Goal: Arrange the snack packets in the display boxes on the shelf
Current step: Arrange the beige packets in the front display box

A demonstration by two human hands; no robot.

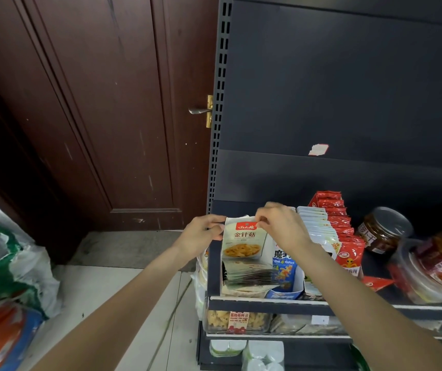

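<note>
A pale snack packet (242, 241) with a red logo and a yellow food picture stands upright at the left end of the dark shelf (268, 303). My left hand (202, 232) grips its left edge. My right hand (281, 226) pinches its top right corner. Below it, several more pale packets (249, 277) lie stacked in a display box. To the right stand a blue-and-white display box (285, 271), a row of white packets (318, 226) and a row of red packets (348, 250).
Clear jars (384, 231) of reddish food stand at the shelf's right end. Lower shelves hold clear tubs (237, 321). A brown door (94, 116) with a brass handle is on the left. Plastic bags (8, 266) lie on the floor at the far left.
</note>
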